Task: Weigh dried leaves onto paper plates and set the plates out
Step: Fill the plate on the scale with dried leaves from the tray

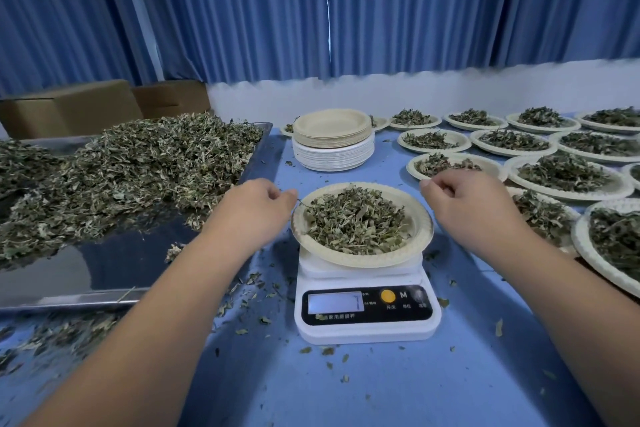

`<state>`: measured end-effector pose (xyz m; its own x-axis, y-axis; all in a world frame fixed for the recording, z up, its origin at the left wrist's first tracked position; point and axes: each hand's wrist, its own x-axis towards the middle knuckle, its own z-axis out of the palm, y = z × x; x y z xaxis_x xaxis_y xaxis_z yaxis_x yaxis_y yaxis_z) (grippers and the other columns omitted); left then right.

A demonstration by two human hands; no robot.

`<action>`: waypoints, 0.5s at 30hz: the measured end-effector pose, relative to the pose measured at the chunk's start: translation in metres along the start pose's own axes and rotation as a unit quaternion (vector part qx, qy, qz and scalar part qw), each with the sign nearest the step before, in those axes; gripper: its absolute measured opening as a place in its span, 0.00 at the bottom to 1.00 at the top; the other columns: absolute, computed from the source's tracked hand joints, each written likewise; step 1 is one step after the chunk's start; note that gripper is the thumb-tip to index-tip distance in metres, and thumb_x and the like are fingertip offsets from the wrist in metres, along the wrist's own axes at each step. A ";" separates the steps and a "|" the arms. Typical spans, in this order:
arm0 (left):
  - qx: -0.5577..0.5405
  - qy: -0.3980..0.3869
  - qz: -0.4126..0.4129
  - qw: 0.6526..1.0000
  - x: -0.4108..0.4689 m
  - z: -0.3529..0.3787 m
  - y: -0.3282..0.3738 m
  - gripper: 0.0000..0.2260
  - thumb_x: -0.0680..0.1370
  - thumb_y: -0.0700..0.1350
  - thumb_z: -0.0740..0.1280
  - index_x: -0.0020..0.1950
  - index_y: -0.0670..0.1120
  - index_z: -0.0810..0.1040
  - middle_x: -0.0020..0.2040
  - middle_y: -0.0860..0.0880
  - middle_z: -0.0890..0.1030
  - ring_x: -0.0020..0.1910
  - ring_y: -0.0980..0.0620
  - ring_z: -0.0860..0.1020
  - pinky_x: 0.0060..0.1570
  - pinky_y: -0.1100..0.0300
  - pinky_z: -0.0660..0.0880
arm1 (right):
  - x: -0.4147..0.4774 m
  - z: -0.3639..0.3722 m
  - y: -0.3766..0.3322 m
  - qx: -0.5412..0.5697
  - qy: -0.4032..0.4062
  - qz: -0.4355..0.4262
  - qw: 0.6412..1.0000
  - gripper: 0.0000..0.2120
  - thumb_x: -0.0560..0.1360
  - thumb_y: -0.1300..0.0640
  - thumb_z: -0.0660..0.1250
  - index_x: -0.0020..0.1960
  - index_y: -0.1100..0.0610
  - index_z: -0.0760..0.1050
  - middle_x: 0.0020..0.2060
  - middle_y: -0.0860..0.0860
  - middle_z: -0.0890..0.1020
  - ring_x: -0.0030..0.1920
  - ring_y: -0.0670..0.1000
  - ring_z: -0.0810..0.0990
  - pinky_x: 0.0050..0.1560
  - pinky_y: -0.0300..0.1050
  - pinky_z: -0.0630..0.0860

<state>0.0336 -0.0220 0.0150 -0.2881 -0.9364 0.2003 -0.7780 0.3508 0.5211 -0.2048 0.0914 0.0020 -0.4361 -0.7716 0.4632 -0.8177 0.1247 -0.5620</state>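
- A paper plate (362, 258) heaped with dried leaves (356, 224) sits on the kitchen scale (367, 322), midway along the counter's (346, 392) front edge.
- The left hand (258, 204) has its fingers pinching a thin stem (304, 203) at the plate's left rim.
- The right hand (471, 198) is by the right rim with its fingers curled; I cannot tell whether they grasp anything.

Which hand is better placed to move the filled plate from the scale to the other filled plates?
Probably the right hand: it hovers by the right rim of the plate, and the filled plates lie on that side. The left hand is by the tray.
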 end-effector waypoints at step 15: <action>-0.453 -0.113 -0.084 0.880 0.000 0.013 0.008 0.07 0.81 0.40 0.64 0.51 0.38 0.79 0.30 0.45 0.74 0.22 0.55 0.71 0.21 0.63 0.70 | 0.001 -0.006 -0.007 0.244 -0.059 0.156 0.955 0.12 0.78 0.56 0.63 0.44 0.63 0.81 0.21 0.55 0.76 0.17 0.49 0.69 0.18 0.33 0.63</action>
<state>0.0201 -0.0196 0.0086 -0.3956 -0.9165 -0.0600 -0.0856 -0.0282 0.9959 -0.2020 0.0934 0.0104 -0.5616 -0.8125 0.1564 -0.3694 0.0770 -0.9261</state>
